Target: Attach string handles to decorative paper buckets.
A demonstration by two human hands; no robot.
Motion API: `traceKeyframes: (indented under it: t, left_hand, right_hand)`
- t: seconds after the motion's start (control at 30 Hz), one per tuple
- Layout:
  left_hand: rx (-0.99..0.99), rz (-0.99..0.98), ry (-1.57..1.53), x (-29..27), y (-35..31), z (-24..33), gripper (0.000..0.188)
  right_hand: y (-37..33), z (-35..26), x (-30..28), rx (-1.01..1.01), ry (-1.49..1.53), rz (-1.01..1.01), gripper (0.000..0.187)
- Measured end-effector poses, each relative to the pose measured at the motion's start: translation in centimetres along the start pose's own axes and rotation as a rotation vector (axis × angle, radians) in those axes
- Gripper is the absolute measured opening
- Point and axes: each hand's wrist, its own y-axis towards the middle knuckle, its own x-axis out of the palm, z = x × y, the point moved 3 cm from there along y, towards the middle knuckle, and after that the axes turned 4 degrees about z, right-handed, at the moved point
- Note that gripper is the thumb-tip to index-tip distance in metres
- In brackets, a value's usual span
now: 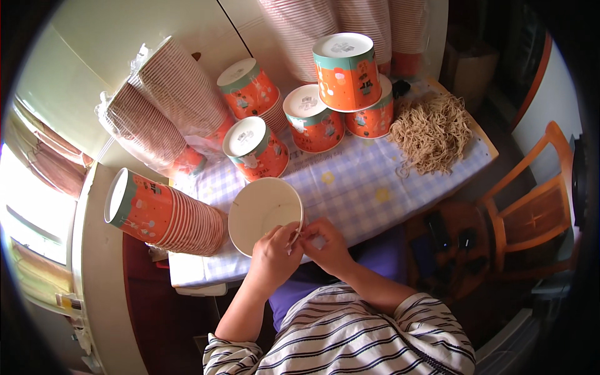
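Observation:
A large paper bucket, cream inside, stands at the table's near edge with its mouth turned up toward me. My left hand is closed at the bucket's near right rim, its fingers pinching there. Right beside it, my right hand is pinched closed at the outer side of the same rim, fingertips almost meeting the left ones. Whatever small thing lies between the right fingertips is too hidden to name. Toward the right of the table rests a tangled heap of tan cords.
Upside-down orange buckets stand behind the open one, with another bucket set on top of others. A leaning bucket stack is at left. Plastic-wrapped stacks line the wall. A wooden chair stands at right.

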Motion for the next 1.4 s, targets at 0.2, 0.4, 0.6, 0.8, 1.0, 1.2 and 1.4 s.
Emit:
traceKeyframes:
  t: [0.2,0.4,0.6,0.8,1.0,1.2,1.4]
  left_hand:
    - [-0.040,0.026,-0.058,0.0,0.2,0.1,0.029]
    - [0.017,0.060,0.082,0.8,0.2,-0.1,0.031]
    - [0.153,0.096,0.214,1.4,0.4,-0.2,0.032]
    - [0.239,0.181,0.259,1.3,0.4,0.2,0.032]
    - [0.143,0.148,0.219,0.8,0.0,-0.1,0.034]
    - [0.019,-0.144,0.077,-4.0,-1.5,-1.3,0.040]
    - [0.136,-0.012,0.230,-5.4,-3.8,-4.6,0.020]
  right_hand:
    - [0.2,-0.3,0.2,-0.058,-0.043,0.005,0.014]
    - [0.5,-0.4,-0.1,-0.130,-0.150,-0.019,0.012]
    - [1.1,-0.3,-0.6,-0.099,-0.198,-0.031,0.010]
    - [1.5,-0.3,-0.6,-0.065,-0.214,-0.075,0.010]
    - [1.4,0.3,-0.4,-0.053,-0.198,-0.071,0.010]
    - [-0.1,1.7,-1.0,0.130,-0.052,-0.019,0.026]
    - [-2.3,3.3,-1.6,0.151,-0.200,-0.020,0.042]
